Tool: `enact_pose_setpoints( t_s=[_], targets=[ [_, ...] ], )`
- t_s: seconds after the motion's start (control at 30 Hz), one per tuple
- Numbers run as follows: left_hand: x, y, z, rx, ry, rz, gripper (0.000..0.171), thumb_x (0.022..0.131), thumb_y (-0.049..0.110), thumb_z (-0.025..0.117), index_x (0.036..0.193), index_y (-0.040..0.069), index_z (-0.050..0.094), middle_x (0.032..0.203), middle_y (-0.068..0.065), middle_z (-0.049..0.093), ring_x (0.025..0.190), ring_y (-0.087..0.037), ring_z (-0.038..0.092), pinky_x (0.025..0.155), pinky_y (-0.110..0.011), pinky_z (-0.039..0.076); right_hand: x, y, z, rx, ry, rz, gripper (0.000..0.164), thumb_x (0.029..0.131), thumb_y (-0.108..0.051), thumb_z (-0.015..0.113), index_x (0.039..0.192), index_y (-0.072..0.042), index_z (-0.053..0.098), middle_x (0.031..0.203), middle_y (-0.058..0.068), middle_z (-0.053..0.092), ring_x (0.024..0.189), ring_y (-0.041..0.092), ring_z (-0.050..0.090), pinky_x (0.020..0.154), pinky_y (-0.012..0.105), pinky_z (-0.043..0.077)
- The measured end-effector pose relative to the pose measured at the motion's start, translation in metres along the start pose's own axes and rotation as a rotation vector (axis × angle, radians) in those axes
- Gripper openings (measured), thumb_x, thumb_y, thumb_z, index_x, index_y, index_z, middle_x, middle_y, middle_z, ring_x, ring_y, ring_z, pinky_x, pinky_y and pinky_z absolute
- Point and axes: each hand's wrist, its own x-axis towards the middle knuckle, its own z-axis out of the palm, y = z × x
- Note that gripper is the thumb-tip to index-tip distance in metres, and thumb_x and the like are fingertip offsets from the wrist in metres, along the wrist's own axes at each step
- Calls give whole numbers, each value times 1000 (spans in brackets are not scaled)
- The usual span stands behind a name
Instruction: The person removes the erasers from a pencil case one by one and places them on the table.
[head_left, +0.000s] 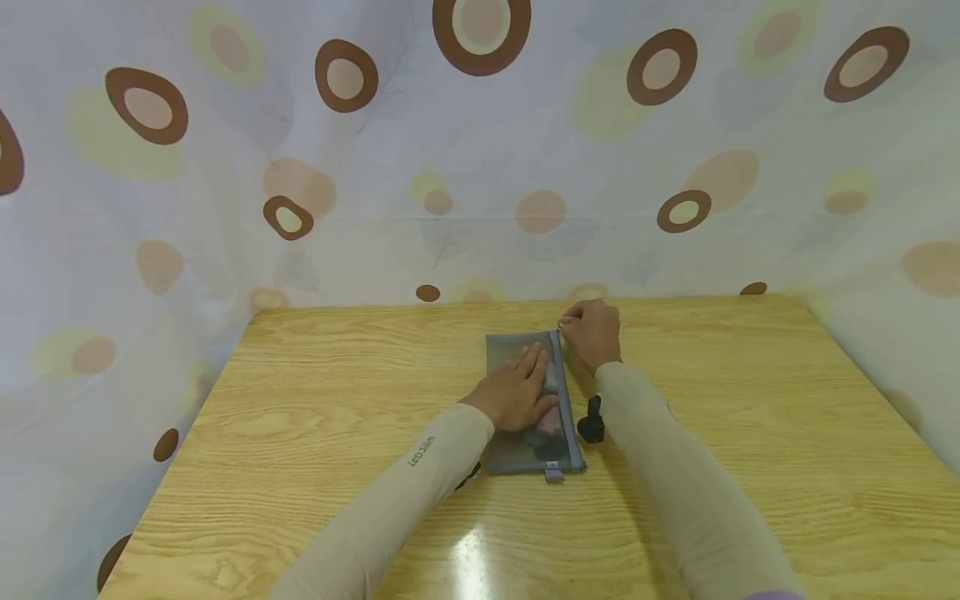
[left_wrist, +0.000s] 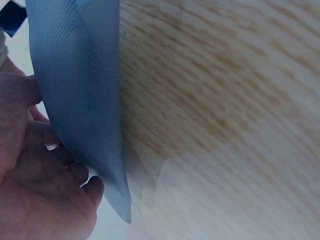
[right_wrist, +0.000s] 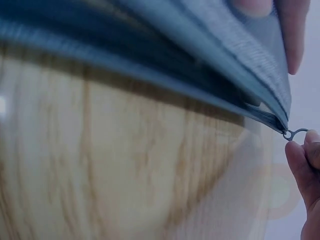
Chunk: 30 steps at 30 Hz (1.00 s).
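A grey mesh zip pouch [head_left: 504, 452] lies lengthwise on the table, with pinkish and dark items [head_left: 550, 422] showing dimly through it. My left hand [head_left: 517, 390] rests on top of the pouch, fingers extended toward its far end. At the far right corner, my right hand [head_left: 594, 333] pinches the ring-shaped zipper pull [right_wrist: 299, 131] between thumb and finger. Along the pouch's right side runs the zipper [head_left: 566, 400]. The right wrist view shows its two edges parted, meeting at the pull. In the left wrist view the pouch's side [left_wrist: 80, 75] rises beside my fingers.
The wood-grain table [head_left: 337, 400] spreads out around the pouch on both sides. A white curtain-like sheet with brown and yellow ovals [head_left: 480, 167] hangs behind the table and along its sides. A small fabric tab [head_left: 554, 476] sticks out from the pouch's near end.
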Motion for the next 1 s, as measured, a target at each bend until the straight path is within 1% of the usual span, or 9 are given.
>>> enact_pose_setpoints(
  t_s=[0.27,0.6,0.7,0.77,0.87,1.0],
  targets=[
    [-1,-1,-1,-2,-5,-3,71,110,46,32,163,4,7,169,-11,0,155,-23,3,124,-31,10,0,0,1,-2,8,-8,15,95,-4,65,93,4,78,90,21,75,83,37,70,77,51,59],
    [-1,0,0,13,-4,2,72,110,47,30,163,4,8,169,-12,1,155,-24,5,124,-31,11,-1,2,2,36,14,13,13,95,-3,67,92,4,77,91,21,75,83,36,70,77,50,59],
    [0,0,0,16,-5,-2,71,110,47,30,163,4,8,169,-12,1,155,-24,5,124,-31,11,-1,3,1,31,8,13,14,94,-3,66,93,4,78,91,20,75,83,37,70,77,50,59],
    [0,1,0,20,-5,-2,71,110,47,30,163,5,8,170,-11,1,155,-23,5,124,-31,11,0,4,-1,19,-14,17,14,94,-4,66,93,4,77,92,21,75,84,37,70,78,51,58],
    [1,1,0,22,-12,-4,71,110,48,30,163,5,7,170,-11,0,155,-23,4,124,-31,10,2,6,-6,-3,-73,22,15,95,-4,65,95,4,77,94,21,74,87,39,68,80,52,57],
    [2,0,1,26,-21,-7,72,110,48,30,163,6,6,170,-10,-1,155,-22,3,124,-30,10,6,9,-13,14,-163,30,15,96,-5,65,99,4,76,98,22,72,90,39,67,81,53,56]
  ],
)
